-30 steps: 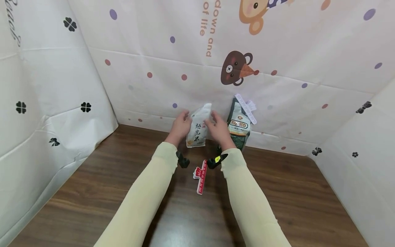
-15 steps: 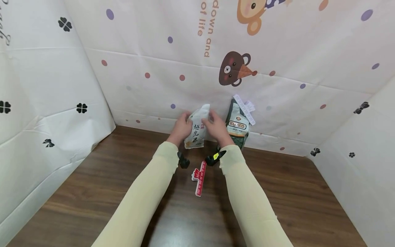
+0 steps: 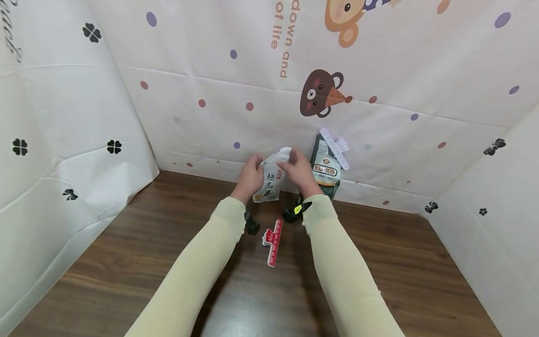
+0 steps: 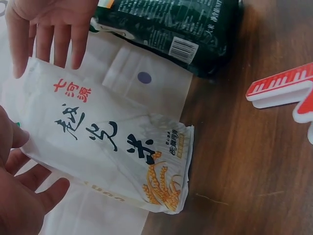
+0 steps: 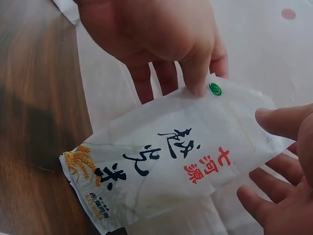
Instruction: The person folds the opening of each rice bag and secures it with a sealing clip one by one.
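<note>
A white rice bag (image 3: 269, 185) with dark and red characters stands upright against the patterned back sheet. My left hand (image 3: 250, 178) pinches its upper left edge, thumb in front and fingers behind, as the right wrist view shows. On the other side my right hand (image 3: 302, 175) holds the top right corner; its thumb (image 5: 279, 120) lies on the front of the bag and its fingers go behind. Printed wheat ears mark the bag's lower corner in the left wrist view. A red and white sealing clip (image 3: 274, 243) lies on the table between my forearms.
A green and white KOKO bag (image 3: 326, 172) stands close to the right of my right hand, a white sealing clip (image 3: 335, 149) across its top. Printed white sheets (image 3: 202, 126) enclose the brown wooden table (image 3: 126, 243) at the back and sides.
Both hands have come in from beside the rice bag and taken hold of its upper edges. The bag's top now sits slightly lower and further right. The red clip has stayed put.
</note>
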Tool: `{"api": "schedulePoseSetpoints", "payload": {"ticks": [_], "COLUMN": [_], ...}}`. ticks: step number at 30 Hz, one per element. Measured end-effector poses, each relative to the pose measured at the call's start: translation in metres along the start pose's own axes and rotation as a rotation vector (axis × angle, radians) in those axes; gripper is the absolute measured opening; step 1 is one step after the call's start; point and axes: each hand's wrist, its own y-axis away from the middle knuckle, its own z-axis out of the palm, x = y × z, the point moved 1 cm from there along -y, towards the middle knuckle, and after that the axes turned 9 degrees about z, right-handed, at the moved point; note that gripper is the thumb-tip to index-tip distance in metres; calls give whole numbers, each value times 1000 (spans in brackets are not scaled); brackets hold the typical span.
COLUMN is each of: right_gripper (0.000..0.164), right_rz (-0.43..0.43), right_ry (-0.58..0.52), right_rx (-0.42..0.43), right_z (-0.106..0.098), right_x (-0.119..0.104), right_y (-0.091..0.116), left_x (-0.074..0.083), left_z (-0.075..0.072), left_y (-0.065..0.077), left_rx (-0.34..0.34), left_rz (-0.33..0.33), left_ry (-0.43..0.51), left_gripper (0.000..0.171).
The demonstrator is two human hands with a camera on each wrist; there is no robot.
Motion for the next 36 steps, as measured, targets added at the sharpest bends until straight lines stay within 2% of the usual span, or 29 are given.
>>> {"api": "schedulePoseSetpoints", "payload": {"ticks": [6, 16, 20, 28, 33, 36], "right_gripper": [39, 18, 13, 10, 9, 11], "right_rz": [-5, -53, -66, -131, -160, -170], "right_ry": [-3, 39, 80, 142, 133, 147], "right_rx": [-1, -87, -118, -171, -254, -306], "right_z": [1, 2, 0, 0, 4, 5], "right_x": [0, -6, -11, -20, -20, -22], "right_y": [2, 7, 10, 11, 15, 17], "left_x": [-3, -10, -10, -10, -13, -14], "left_z": [1, -2, -4, -13, -21, -27], "left_y": [6, 16, 20, 30, 43, 50], "left_rx": [9, 44, 52, 78, 66, 58], "left_rz": [7, 47, 59, 138, 198, 213], "left_ry": [1, 67, 90, 71, 41, 19], "left_gripper": [23, 14, 13, 14, 15, 16]}}
